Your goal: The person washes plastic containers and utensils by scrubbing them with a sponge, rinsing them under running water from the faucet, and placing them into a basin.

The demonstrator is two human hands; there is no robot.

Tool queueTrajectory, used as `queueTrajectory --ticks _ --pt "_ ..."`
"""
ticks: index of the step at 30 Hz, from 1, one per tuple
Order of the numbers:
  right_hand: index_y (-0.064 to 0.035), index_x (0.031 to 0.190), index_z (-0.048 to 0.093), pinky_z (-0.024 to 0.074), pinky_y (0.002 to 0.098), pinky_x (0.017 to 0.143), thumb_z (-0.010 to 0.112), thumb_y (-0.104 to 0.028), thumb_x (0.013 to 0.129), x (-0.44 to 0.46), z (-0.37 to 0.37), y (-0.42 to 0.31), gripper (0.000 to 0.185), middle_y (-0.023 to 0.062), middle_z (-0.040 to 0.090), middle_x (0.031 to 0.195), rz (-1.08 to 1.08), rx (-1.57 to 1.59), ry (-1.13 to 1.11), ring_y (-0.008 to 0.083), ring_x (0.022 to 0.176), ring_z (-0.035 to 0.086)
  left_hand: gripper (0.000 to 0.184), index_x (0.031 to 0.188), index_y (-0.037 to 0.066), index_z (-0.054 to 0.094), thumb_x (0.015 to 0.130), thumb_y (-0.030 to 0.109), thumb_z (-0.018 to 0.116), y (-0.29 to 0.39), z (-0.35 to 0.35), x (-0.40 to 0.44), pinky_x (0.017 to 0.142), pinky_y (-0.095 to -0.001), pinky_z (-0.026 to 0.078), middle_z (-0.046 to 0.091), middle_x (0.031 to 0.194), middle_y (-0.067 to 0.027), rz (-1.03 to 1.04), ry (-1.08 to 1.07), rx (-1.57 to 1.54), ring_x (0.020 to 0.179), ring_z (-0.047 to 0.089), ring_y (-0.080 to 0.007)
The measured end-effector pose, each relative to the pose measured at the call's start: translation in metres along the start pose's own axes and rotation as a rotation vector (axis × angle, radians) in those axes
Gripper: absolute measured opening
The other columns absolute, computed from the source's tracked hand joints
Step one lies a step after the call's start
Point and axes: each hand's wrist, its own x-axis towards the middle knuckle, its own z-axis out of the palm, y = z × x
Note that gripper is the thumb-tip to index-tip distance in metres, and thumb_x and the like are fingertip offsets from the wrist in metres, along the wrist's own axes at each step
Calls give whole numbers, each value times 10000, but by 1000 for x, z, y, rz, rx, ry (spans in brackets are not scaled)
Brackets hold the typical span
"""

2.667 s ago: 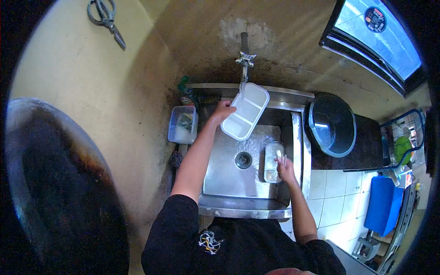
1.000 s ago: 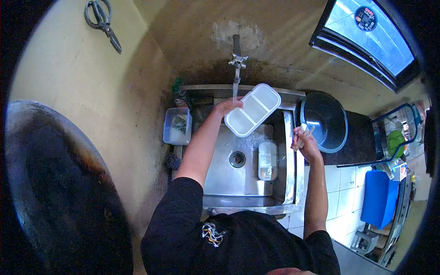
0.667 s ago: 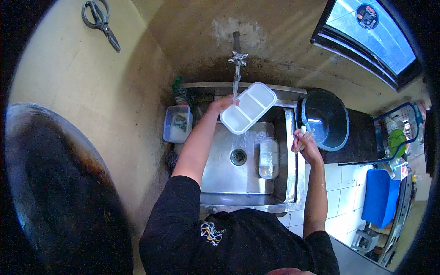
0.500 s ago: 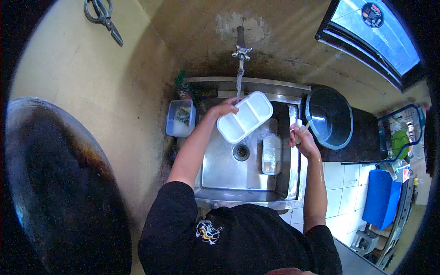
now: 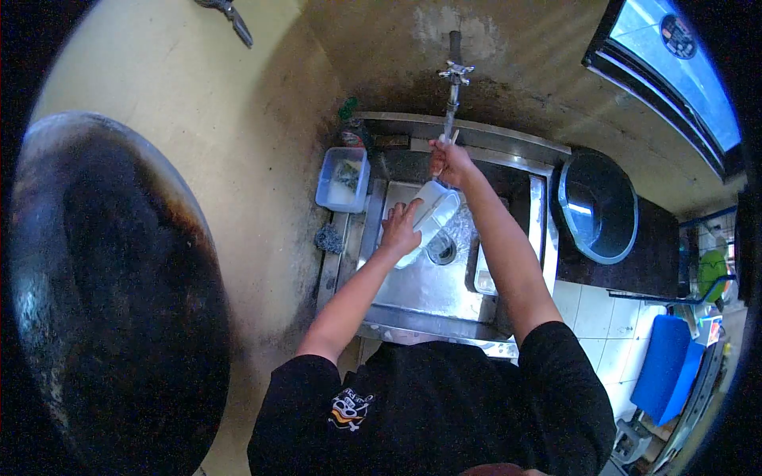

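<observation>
My left hand is closed on a white divided food container, tipped on its side low in the sink. Just beneath the running faucet, my right hand is wrapped round small, slender white pieces; their exact kind is hard to make out. Water falls onto that hand and the container below it. Partly hidden behind my right forearm, a clear rectangular container lies on the sink floor beside the drain.
Left of the sink stands a plastic tub with a sponge inside, and a dark scouring pad lies below it. A large dark basin sits on the right. A big blackened pan hangs at left.
My right hand has moved left under the faucet with the white pieces. My left hand has lowered and tilted the divided container. The view has shifted, too.
</observation>
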Motion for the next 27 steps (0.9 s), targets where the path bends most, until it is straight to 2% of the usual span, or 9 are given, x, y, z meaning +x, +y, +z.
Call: queueTrajectory --ticks 6,13,17,19,21,22,24,25,27 --pt "-113 772 437 256 283 388 408 -280 901 14 18 -3 214 -10 294 482 -5 47 69 127 394 272 681 1238 201 371 617 79 621 0 -4 -29 821 -531 355 401 1088 -155 -143 171 106 1050 399 -369" --pt "-145 634 375 215 282 370 468 -346 863 -16 -12 -2 319 -19 264 471 40 -13 165 125 384 265 731 1245 212 367 589 84 663 -7 -2 -50 808 -507 337 372 1152 -168 -60 343 150 1072 386 -353" --pt "-120 589 429 287 287 362 518 -433 844 -51 -35 39 413 6 408 485 -273 -649 444 126 384 383 766 1248 201 352 569 67 682 -1 -7 -54 807 -509 329 371 1146 -173 -57 453 116 1079 381 -362" --pt "-103 660 489 314 270 369 515 -459 845 -65 -46 95 402 -4 407 491 -409 -813 417 108 398 397 778 1245 205 350 560 64 692 0 -7 -51 801 -515 326 372 1146 -171 -36 534 54 1075 383 -368" --pt "-98 800 508 305 250 368 507 -437 861 -92 -16 130 344 -17 413 527 -190 -532 325 96 407 394 775 1241 210 354 559 71 694 5 -8 -48 797 -513 328 376 1149 -169 20 543 52 1069 387 -369" --pt "-86 970 533 394 273 429 479 -445 869 -87 -21 146 377 28 528 664 -65 -363 273 133 494 494 771 1237 215 359 558 77 696 9 -8 -48 792 -510 330 379 1151 -167 66 555 56 1064 391 -371" --pt "-88 974 541 333 263 420 458 -489 859 -82 1 163 426 11 493 637 -129 63 276 113 479 420 749 1226 208 379 559 95 700 13 -7 -43 787 -508 331 393 1155 -159 63 566 101 1053 401 -370" --pt "-79 1069 522 430 284 552 425 -453 878 -81 7 162 431 55 570 808 -160 146 228 152 633 527 737 1223 212 388 563 103 699 14 -9 -41 780 -507 332 398 1155 -157 75 591 132 1048 404 -367" --pt "-75 1094 516 449 304 639 413 -431 881 -86 20 154 427 70 581 883 -167 174 203 175 720 551 724 1219 215 397 568 111 697 18 -15 -39 773 -506 332 403 1155 -155 90 615 164 1044 408 -365"
